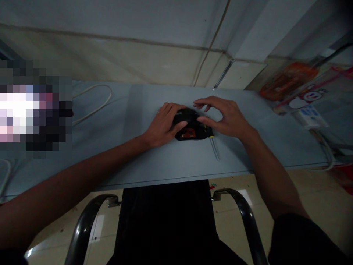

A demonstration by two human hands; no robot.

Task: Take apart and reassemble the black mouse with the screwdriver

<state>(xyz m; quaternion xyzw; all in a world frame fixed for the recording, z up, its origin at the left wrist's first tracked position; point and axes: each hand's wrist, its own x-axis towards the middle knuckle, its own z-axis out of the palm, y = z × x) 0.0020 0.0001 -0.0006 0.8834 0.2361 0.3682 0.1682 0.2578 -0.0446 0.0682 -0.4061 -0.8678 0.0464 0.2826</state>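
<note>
On the desk (154, 162) sits a black rounded object (190, 116) with an orange-brown patch on its near side; its exact kind is too dark to make out. My left hand (167, 123) grips its left end, fingers over the top and thumb along the near side. Over the right end hovers my right hand (224, 116), fingers and thumb spread, with nothing visible between them. Beneath that hand a screwdriver (215, 149) points its shaft toward the desk's front edge; its dark handle with a yellow band is partly hidden.
A white cable (107, 101) loops at the left beside a blurred-out area. On the right lie an orange package (292, 79) and a white box-like thing (313, 117) with cables. Chair armrests (242, 209) flank my lap below the desk edge; a tiled wall (165, 60) stands behind.
</note>
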